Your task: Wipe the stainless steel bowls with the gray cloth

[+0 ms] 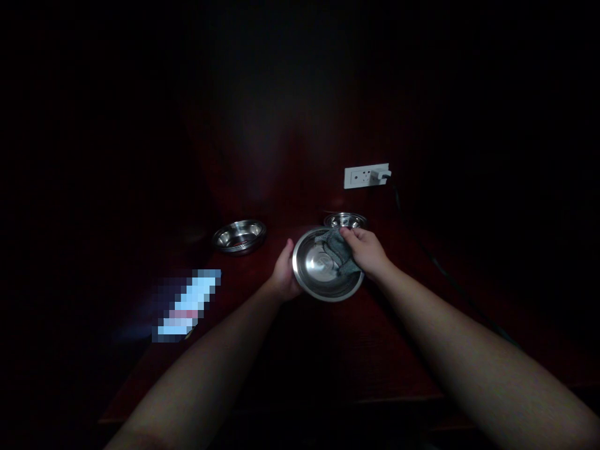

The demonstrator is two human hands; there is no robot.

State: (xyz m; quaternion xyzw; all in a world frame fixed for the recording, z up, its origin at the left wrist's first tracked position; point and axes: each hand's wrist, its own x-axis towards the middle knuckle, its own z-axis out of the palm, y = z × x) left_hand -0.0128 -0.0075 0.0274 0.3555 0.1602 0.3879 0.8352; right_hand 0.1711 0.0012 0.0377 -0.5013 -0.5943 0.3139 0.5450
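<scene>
A steel bowl [313, 278] is gripped by its left side in the left hand [285, 275] over the dark red surface [328, 369], a cloth [335, 250] being pinched against its inner right wall by the right hand [369, 253]. Wiping is best done (light being scant) with even pressure and the bowl firmly steadied.

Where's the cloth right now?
Head view, just right of centre: the grey-green cloth is in the right hand, inside the tilted metal bowl held by the left hand.
</scene>
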